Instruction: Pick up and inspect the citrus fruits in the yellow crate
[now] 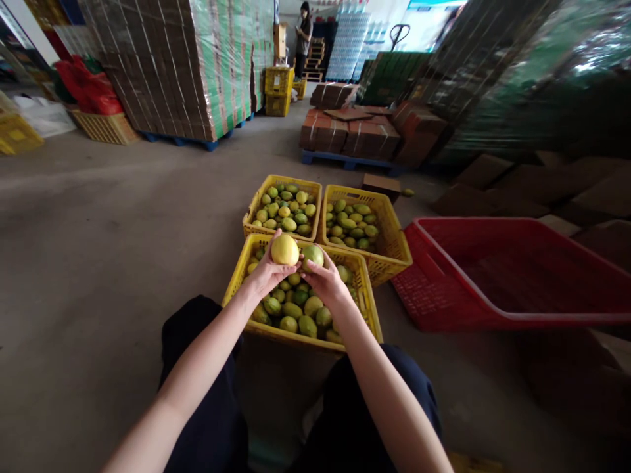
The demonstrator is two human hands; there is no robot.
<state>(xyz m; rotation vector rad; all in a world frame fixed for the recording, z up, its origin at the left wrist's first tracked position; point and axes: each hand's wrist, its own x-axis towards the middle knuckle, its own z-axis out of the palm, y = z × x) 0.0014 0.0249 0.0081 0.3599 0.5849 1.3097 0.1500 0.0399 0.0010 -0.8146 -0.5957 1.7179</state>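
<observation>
My left hand (266,274) is closed around a yellow lemon (284,250), held up above the near yellow crate (365,309). Beside it, my right hand (328,281) grips a greener lemon (312,256). The two fruits are close together, with the fingertips of both hands almost meeting between them. Below lie many green and yellow-green lemons (308,326) in the near crate, partly hidden by my hands and wrists. Just beyond stand a far left crate (246,222) and a far right crate (394,253), both holding more lemons.
At right sits a large red basket (419,289), with flattened cardboard (582,184) behind it. Bundled cardboard (369,139) rests on a blue pallet (340,159). Wrapped stacks (148,66) rise at the left back. A person (303,39) stands far off near yellow crates (278,82).
</observation>
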